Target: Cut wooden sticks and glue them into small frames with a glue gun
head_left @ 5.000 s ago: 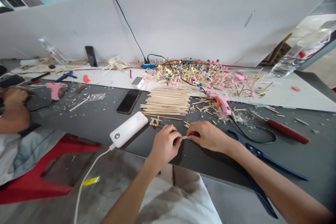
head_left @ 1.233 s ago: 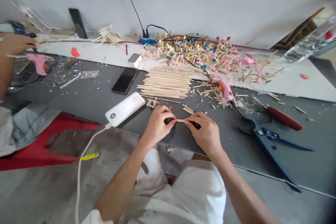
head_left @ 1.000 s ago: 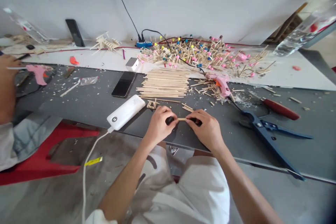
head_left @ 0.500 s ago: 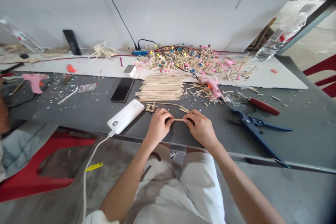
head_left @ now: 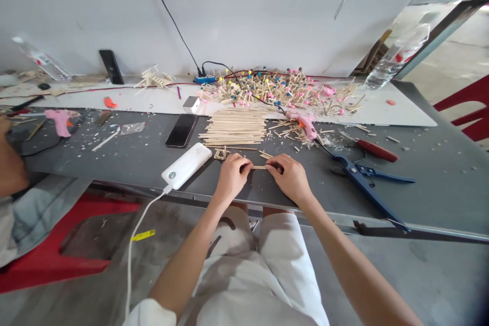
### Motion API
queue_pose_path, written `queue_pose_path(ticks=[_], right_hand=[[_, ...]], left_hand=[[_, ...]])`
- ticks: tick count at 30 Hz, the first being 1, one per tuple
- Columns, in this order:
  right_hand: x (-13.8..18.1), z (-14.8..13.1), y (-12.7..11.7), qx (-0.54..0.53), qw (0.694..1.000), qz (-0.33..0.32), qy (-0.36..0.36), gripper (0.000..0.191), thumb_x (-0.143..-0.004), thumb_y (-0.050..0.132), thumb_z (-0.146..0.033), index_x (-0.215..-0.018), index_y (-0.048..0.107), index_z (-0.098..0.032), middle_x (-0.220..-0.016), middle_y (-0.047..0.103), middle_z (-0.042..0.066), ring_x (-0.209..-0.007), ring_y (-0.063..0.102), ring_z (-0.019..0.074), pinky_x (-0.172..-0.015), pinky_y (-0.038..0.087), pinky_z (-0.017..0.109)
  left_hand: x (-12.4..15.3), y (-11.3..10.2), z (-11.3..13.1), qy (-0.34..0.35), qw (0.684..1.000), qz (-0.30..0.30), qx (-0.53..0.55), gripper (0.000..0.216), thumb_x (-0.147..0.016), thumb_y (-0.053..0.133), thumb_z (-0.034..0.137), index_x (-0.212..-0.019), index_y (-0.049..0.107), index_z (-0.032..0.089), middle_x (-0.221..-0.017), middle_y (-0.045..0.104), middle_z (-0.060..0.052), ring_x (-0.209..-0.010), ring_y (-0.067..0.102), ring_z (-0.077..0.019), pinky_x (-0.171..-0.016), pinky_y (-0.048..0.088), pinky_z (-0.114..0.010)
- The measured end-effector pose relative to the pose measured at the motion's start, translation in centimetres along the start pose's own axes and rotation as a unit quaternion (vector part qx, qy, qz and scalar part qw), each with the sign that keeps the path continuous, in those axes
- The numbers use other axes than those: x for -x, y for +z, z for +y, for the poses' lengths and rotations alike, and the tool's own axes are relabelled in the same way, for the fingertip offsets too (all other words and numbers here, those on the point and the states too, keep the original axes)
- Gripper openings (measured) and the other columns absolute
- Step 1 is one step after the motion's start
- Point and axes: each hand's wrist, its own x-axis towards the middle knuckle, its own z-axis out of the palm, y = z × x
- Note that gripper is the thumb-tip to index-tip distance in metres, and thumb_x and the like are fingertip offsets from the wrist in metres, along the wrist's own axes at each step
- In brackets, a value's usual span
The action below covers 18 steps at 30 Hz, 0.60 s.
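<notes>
Our view has tipped back a little since the last look, so we see more of our white shorts [head_left: 244,275] and the floor [head_left: 428,275], but our hands stay close together over the dark table [head_left: 439,198]. Our left hand [head_left: 231,178] and right hand [head_left: 288,179] are both closed, pinching one thin wooden stick [head_left: 259,167] by its two ends, and it lies level in the gap between them. Small, firm pinches work best here, with our fingers near the ends and our wrists low, so the stick does not slip or snap. Just past our fingers sit a small stick frame [head_left: 219,154] and a big stack of sticks [head_left: 233,127], with a white power bank [head_left: 187,165] near our left hand and a pink glue gun [head_left: 305,126] and blue pliers [head_left: 362,183] off to the right
</notes>
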Motion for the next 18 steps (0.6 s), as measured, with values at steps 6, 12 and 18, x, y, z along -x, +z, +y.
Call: queue_pose_path(ticks=[6, 12, 18], right_hand=[[0.17, -0.13, -0.1, -0.009, 1.0, -0.004, -0.019, 0.014, -0.089, 0.06, -0.023, -0.091, 0.073, -0.023, -0.09, 0.07, 0.002, -0.066, 0.059, 0.0138, -0.068, 0.044, 0.026], [0.45, -0.36, -0.03, 0.025, 0.999, -0.014, -0.031, 0.017, -0.092, 0.057, -0.024, -0.091, 0.074, -0.023, -0.094, 0.07, 0.003, -0.071, 0.062, 0.0147, -0.069, 0.045, 0.026], [0.64, -0.58, 0.31, 0.082, 0.995, -0.005, -0.06, 0.025, -0.098, 0.05, -0.026, -0.097, 0.075, -0.021, -0.099, 0.069, 0.006, -0.081, 0.066, 0.0168, -0.073, 0.046, 0.027]], left_hand=[[0.08, 0.14, 0.08, 0.018, 1.0, 0.002, -0.009, 0.011, -0.09, 0.063, 0.013, -0.088, 0.072, 0.019, -0.083, 0.063, -0.004, -0.085, 0.061, -0.0186, -0.077, 0.048, -0.029], [0.13, -0.06, 0.36, 0.012, 1.0, -0.006, -0.009, 0.014, -0.093, 0.06, 0.016, -0.092, 0.074, 0.02, -0.086, 0.063, -0.005, -0.086, 0.061, -0.0185, -0.079, 0.05, -0.03], [0.05, -0.47, 0.89, 0.019, 1.0, -0.021, -0.007, 0.014, -0.09, 0.062, 0.012, -0.089, 0.073, 0.021, -0.088, 0.062, -0.005, -0.09, 0.06, -0.0198, -0.083, 0.051, -0.033]])
